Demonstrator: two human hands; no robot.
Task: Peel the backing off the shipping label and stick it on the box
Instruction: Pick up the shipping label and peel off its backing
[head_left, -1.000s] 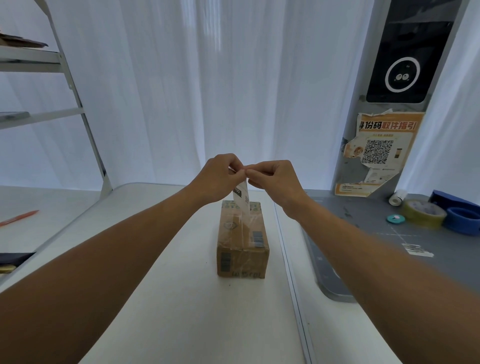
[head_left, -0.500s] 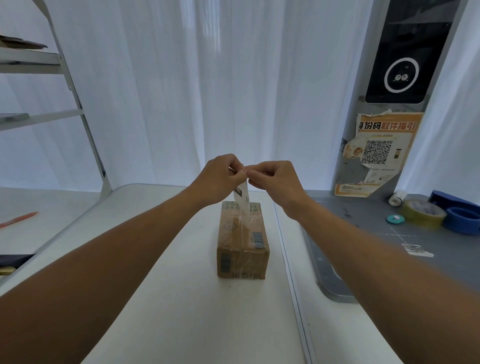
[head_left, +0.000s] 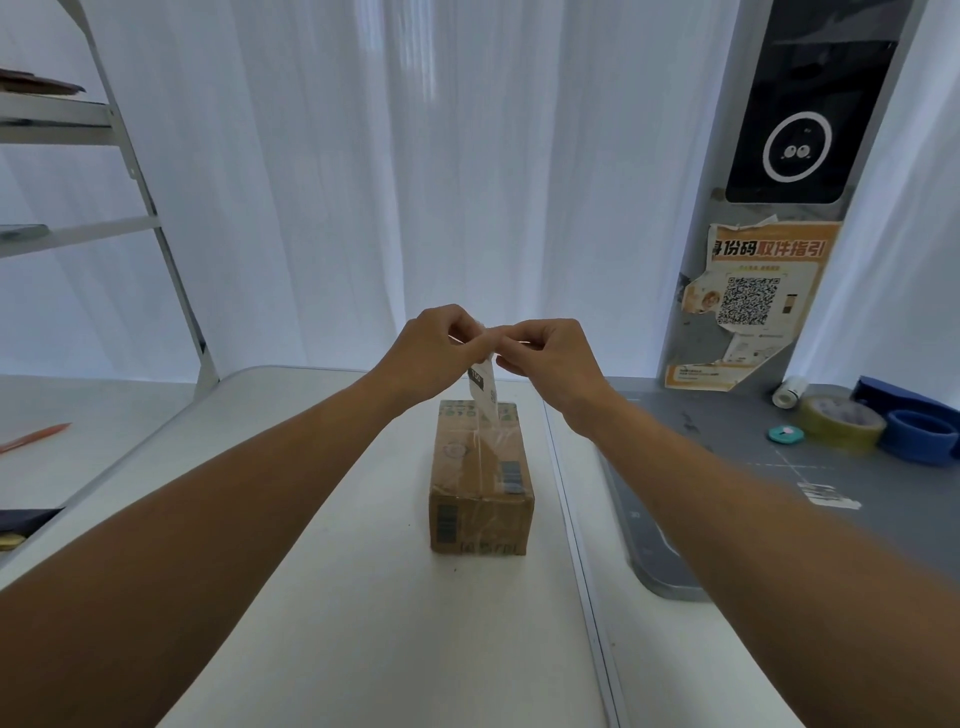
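Note:
A small brown cardboard box (head_left: 480, 478), wrapped in clear tape, lies on the white table (head_left: 363, 597) in the middle of the view. Above its far end hangs a white shipping label (head_left: 483, 387) with a black patch near its top. My left hand (head_left: 434, 348) and my right hand (head_left: 545, 353) both pinch the label's top edge, fingertips touching. The label dangles edge-on, so I cannot tell whether the backing has come apart from it.
A grey mat (head_left: 779, 467) on the right carries a yellowish tape roll (head_left: 839, 421), a blue tape roll (head_left: 922, 436), a small white roll (head_left: 788, 391) and a teal disc (head_left: 784, 435). A metal shelf (head_left: 78, 182) stands at the left. An orange pen (head_left: 34, 436) lies beyond.
Both hands stay pinched together on the label's top. My fingers have shifted only slightly; the label and box are where they were.

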